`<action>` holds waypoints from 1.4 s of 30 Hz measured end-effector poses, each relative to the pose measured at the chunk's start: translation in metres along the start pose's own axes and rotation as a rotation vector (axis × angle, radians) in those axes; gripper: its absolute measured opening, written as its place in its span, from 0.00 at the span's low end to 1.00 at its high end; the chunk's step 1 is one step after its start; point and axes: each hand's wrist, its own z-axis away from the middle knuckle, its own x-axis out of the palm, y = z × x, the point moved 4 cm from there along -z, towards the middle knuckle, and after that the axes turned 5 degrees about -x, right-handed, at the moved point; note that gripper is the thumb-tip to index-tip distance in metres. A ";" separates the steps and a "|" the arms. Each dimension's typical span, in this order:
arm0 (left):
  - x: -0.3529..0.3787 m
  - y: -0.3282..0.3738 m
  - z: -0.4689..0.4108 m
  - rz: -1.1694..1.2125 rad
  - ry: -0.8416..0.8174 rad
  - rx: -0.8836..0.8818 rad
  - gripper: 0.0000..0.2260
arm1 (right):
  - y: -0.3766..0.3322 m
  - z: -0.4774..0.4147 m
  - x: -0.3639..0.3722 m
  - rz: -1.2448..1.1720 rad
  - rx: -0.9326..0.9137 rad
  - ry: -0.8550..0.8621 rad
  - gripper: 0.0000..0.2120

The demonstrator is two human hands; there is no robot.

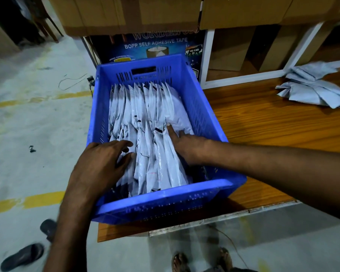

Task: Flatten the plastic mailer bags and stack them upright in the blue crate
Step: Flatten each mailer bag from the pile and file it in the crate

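Observation:
The blue crate point(202, 107) stands on the left end of a wooden table and holds several white mailer bags point(145, 107) standing on edge in rows. My left hand point(100, 163) rests on the near-left bags, fingers spread and pressing against them. My right hand point(186, 144) lies on the near-right bags, index finger stretched forward over a crumpled bag. Neither hand grips a bag. A loose pile of grey-white mailer bags point(312, 85) lies on the table at the far right.
The wooden table point(273, 118) runs right of the crate. Cardboard boxes point(130, 14) and a blue tape carton point(155, 46) stand behind it. Concrete floor with yellow lines lies to the left; sandals point(24, 256) and my feet point(202, 260) are below.

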 end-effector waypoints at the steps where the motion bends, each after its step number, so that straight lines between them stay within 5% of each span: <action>1: 0.000 0.000 0.000 0.007 0.001 0.000 0.15 | -0.004 0.009 -0.002 0.051 -0.006 0.048 0.52; 13: 0.000 0.002 0.002 0.008 -0.022 -0.046 0.13 | -0.008 0.025 -0.003 0.163 -0.092 0.134 0.53; 18: -0.007 0.012 0.007 0.137 0.029 -0.164 0.12 | 0.020 0.080 -0.063 0.335 -0.187 0.558 0.29; 24: 0.006 0.126 0.007 0.285 0.207 -0.228 0.09 | 0.098 0.139 -0.028 0.070 -0.305 0.885 0.23; 33: 0.047 0.348 -0.037 0.411 0.516 -0.029 0.08 | 0.270 0.179 0.071 -0.187 -0.195 0.725 0.22; 38: 0.134 0.426 -0.093 0.526 0.280 -0.124 0.10 | 0.400 0.186 0.093 -0.347 -0.002 0.705 0.17; 42: 0.222 0.460 -0.134 0.494 0.010 -0.085 0.15 | 0.501 0.184 0.091 -0.379 0.244 0.867 0.15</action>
